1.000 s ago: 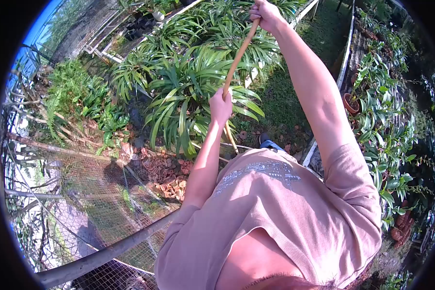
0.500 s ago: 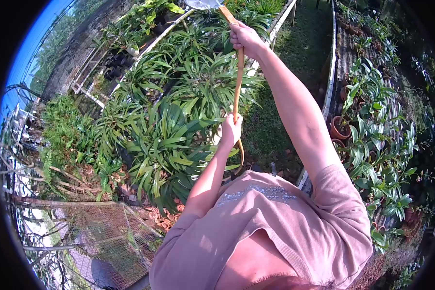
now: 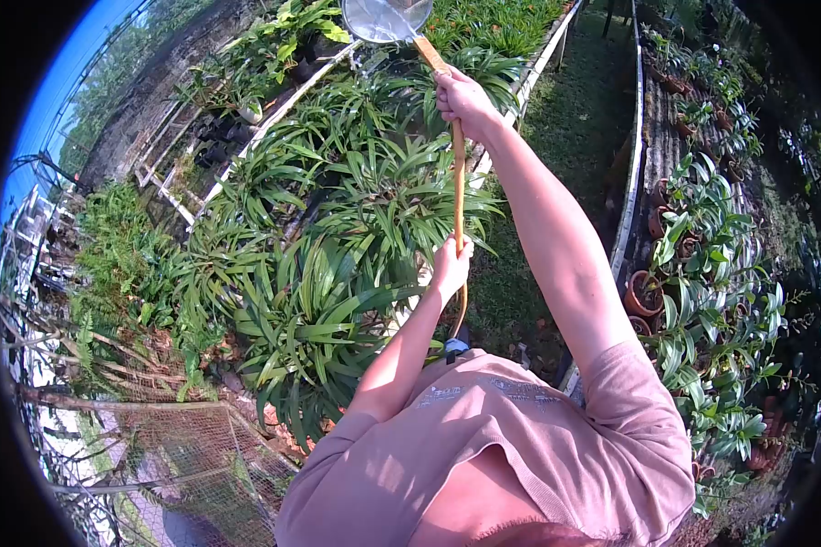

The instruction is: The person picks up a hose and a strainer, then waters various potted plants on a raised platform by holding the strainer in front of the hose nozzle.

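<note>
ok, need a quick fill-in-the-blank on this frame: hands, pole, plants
Both hands grip one long wooden ____. 
The right hand holds it ____ up than the left hand. 
At its top end sits a round metal ____. 
The leafy green plants lie to the person's ____.

Missing: pole; higher; scoop; left

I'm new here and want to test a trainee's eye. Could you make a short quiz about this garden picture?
1. True or false: both hands grip the wooden pole.
2. What sits at the pole's far end? A) a metal bowl-shaped head B) a broom C) a rake
3. Which hand is farther up the pole?

Key:
1. True: the left hand and the right hand both grip it.
2. A, the metal head above the long-leaved plants.
3. The right hand.
</note>
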Demonstrator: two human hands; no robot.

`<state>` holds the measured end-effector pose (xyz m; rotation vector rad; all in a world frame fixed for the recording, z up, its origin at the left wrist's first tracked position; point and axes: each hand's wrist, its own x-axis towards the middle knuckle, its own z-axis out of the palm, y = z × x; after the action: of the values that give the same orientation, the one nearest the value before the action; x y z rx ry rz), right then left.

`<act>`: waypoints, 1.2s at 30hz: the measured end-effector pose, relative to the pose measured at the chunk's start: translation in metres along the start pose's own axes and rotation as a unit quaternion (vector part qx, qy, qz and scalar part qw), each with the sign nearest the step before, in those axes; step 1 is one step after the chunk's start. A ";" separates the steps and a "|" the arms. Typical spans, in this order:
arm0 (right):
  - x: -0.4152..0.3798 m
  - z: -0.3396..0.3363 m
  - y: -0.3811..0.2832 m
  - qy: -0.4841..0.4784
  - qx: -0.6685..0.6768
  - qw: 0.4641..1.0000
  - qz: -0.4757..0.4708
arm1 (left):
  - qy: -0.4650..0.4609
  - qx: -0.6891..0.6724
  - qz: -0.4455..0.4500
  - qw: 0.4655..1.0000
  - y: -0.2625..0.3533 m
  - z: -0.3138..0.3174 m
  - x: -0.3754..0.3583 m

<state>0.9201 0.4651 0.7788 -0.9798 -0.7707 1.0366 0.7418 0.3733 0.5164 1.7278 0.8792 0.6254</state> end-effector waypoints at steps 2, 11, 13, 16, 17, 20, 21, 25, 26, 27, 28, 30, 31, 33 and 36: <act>0.014 -0.002 0.004 0.017 0.002 1.000 0.002 | -0.021 -0.004 0.007 1.000 -0.003 -0.006 0.017; 0.123 -0.016 0.033 0.001 0.079 0.997 0.004 | -0.018 -0.145 0.037 0.989 -0.005 -0.046 0.072; 0.159 -0.019 0.037 -0.027 0.133 0.990 0.030 | -0.002 -0.142 0.019 0.990 -0.016 -0.061 0.082; 0.196 0.007 0.040 -0.030 0.135 0.990 0.010 | 0.041 -0.174 0.057 0.982 -0.021 -0.086 0.093; 0.218 0.011 0.048 -0.020 0.167 0.985 0.036 | 0.031 -0.235 0.055 0.970 -0.025 -0.094 0.098; 0.271 0.016 0.068 -0.054 0.278 0.954 0.101 | 0.031 -0.186 0.008 0.982 0.009 -0.121 0.097; 0.285 0.018 0.073 -0.041 0.276 0.954 0.110 | 0.034 -0.188 0.011 0.981 0.006 -0.126 0.104; 0.327 0.017 0.079 -0.040 0.243 0.966 0.082 | 0.014 -0.207 -0.015 0.978 0.006 -0.137 0.121; 0.341 0.013 0.080 -0.038 0.216 0.972 0.084 | 0.029 -0.213 -0.002 0.977 0.002 -0.134 0.128; 0.354 0.010 0.084 -0.035 0.190 0.977 0.087 | 0.043 -0.171 -0.017 0.984 0.003 -0.130 0.134; 0.361 0.011 0.084 -0.016 0.188 0.979 0.080 | 0.055 -0.130 -0.030 0.990 0.010 -0.129 0.143; 0.374 0.004 0.081 -0.024 0.189 0.978 0.088 | 0.092 -0.120 -0.023 0.988 0.014 -0.115 0.169; 0.381 -0.001 0.080 -0.030 0.188 0.977 0.092 | 0.104 -0.134 -0.021 0.985 0.025 -0.110 0.180; 0.394 -0.013 0.079 -0.038 0.174 0.980 0.088 | 0.141 -0.072 -0.018 0.987 0.033 -0.099 0.205; 0.417 -0.044 0.081 -0.070 0.156 0.982 0.082 | 0.166 -0.033 -0.008 0.986 0.014 -0.076 0.241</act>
<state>1.0700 0.8599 0.7164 -0.7138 -0.6257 1.3357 0.8303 0.6079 0.5514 1.5795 1.0873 0.9393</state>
